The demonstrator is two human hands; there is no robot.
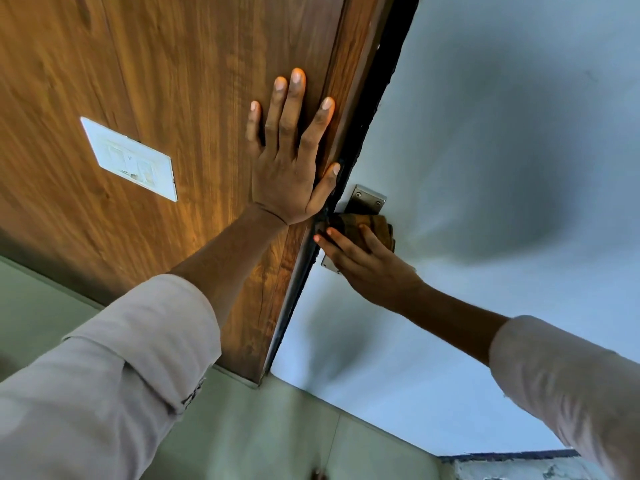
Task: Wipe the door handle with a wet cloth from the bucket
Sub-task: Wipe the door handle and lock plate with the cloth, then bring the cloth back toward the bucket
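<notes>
My left hand [289,154] lies flat with fingers spread on the wooden panel [156,81] beside the door edge. My right hand [367,268] presses a brown cloth [360,225] against the metal door handle plate [369,197] on the pale grey door [485,150]. The cloth covers the middle of the handle; only the screwed top plate and a lower metal corner [329,264] show. The bucket is out of view.
A white switch plate [131,159] is set in the wooden panel to the left. A dark gap [367,119] runs between the wood and the grey door. Pale green floor tiles [277,427] lie below.
</notes>
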